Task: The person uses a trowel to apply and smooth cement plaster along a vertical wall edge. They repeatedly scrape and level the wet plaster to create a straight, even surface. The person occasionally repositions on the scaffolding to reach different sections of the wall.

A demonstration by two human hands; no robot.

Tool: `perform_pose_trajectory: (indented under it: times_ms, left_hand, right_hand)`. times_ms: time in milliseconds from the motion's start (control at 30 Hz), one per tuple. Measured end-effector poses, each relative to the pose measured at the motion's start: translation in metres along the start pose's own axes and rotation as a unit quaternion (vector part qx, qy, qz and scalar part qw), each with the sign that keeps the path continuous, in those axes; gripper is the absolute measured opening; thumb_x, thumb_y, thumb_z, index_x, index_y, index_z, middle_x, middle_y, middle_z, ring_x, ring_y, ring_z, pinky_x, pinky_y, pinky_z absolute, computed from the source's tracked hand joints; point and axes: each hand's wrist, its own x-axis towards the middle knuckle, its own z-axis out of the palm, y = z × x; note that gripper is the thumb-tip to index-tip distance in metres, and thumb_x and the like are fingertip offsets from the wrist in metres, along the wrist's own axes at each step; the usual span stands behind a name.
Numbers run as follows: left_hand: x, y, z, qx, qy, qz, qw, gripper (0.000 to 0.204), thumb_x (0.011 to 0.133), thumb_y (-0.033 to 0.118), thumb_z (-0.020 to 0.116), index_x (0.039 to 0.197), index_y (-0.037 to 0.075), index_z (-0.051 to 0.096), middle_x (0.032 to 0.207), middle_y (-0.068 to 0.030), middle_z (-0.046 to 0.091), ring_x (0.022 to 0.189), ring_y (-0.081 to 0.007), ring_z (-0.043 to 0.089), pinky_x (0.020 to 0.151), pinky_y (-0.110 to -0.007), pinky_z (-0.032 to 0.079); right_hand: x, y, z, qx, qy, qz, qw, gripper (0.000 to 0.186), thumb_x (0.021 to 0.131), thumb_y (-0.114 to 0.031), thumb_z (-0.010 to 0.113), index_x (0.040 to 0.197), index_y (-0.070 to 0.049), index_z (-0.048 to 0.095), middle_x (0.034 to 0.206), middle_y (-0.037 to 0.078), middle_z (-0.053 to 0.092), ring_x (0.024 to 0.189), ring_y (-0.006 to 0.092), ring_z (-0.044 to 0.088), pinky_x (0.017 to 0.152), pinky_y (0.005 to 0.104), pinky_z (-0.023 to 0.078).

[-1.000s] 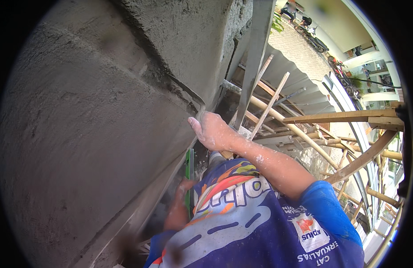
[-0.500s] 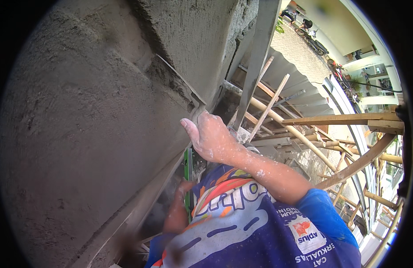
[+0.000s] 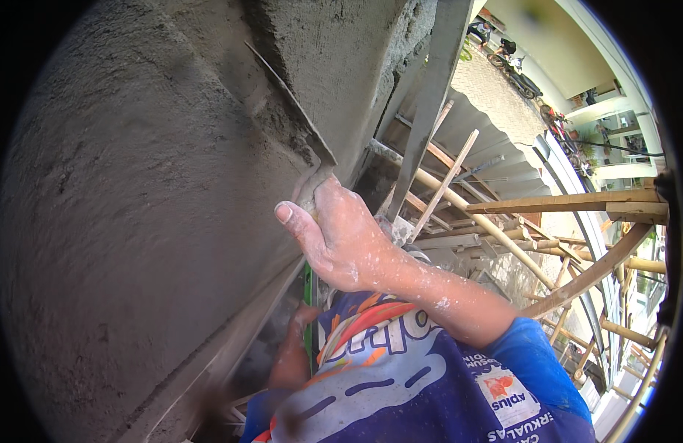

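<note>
My right hand (image 3: 341,240), spotted with dried plaster, grips a plastering trowel (image 3: 293,103) by its handle, thumb sticking out to the left. The thin metal blade stands edge-on against the wet grey plaster of the wall (image 3: 157,199), by a rough groove near the raised concrete edge. Most of the handle is hidden inside the fist. Lower down, close to my body, my left hand (image 3: 304,316) is closed round a long, narrow green bar (image 3: 308,288). My shirt hides part of that bar, and the left fingers show only partly.
A concrete column (image 3: 334,66) rises beside the plaster, with an upright grey plank (image 3: 428,111) to its right. Bamboo poles (image 3: 496,221) and a wooden beam (image 3: 555,199) form scaffolding on the right. Far below are a corrugated sheet roof (image 3: 496,140), a paved yard (image 3: 489,81) and parked motorcycles (image 3: 518,77).
My right hand has shifted a little left and looks larger. The trowel blade has slid up along the groove and stands steeper. My left hand stays by the green bar.
</note>
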Motion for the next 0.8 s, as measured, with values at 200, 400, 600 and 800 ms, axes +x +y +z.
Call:
perform_pose_trajectory:
  times_ms: [200, 400, 600, 800]
  left_hand:
    - [0.008, -0.003, -0.001, 0.002, 0.013, 0.046, 0.999, 0.047, 0.073, 0.015, 0.08, 0.116, -0.001, 0.07, 0.106, -0.0118, 0.073, 0.09, -0.0208, 0.069, 0.079, -0.038, 0.055]
    - [0.016, -0.008, 0.0, -0.008, 0.023, 0.054, 0.998, 0.057, 0.069, 0.01, 0.079, 0.124, 0.0, 0.067, 0.115, -0.0138, 0.072, 0.101, -0.0229, 0.069, 0.086, -0.037, 0.055]
    - [0.01, -0.011, 0.001, 0.042, 0.018, 0.023, 0.999, 0.053, 0.072, 0.018, 0.083, 0.12, 0.001, 0.07, 0.111, -0.0139, 0.073, 0.102, -0.0209, 0.069, 0.088, -0.038, 0.055]
    - [-0.001, -0.011, -0.002, -0.015, 0.006, 0.021, 1.0, 0.055, 0.073, 0.014, 0.076, 0.125, 0.0, 0.066, 0.112, -0.0133, 0.071, 0.098, -0.0241, 0.069, 0.083, -0.037, 0.055]
  right_hand:
    - [0.02, 0.004, 0.013, -0.026, -0.043, 0.114, 0.992, 0.053, 0.103, -0.035, 0.056, 0.081, 0.012, 0.052, 0.076, 0.033, 0.057, 0.073, 0.0473, 0.059, 0.073, 0.0517, 0.047]
    - [-0.002, 0.013, 0.015, -0.036, 0.032, 0.005, 0.999, 0.049, 0.103, -0.032, 0.058, 0.082, 0.011, 0.052, 0.077, 0.033, 0.058, 0.074, 0.0501, 0.059, 0.072, 0.0534, 0.046]
    - [0.018, 0.013, 0.011, -0.052, -0.005, 0.053, 0.997, 0.051, 0.103, -0.034, 0.057, 0.08, 0.011, 0.053, 0.072, 0.033, 0.056, 0.071, 0.0507, 0.058, 0.064, 0.0505, 0.046]
    - [-0.005, 0.038, 0.026, -0.052, 0.017, 0.032, 0.998, 0.049, 0.101, -0.034, 0.058, 0.082, 0.01, 0.053, 0.082, 0.036, 0.061, 0.086, 0.0539, 0.06, 0.075, 0.0512, 0.048]
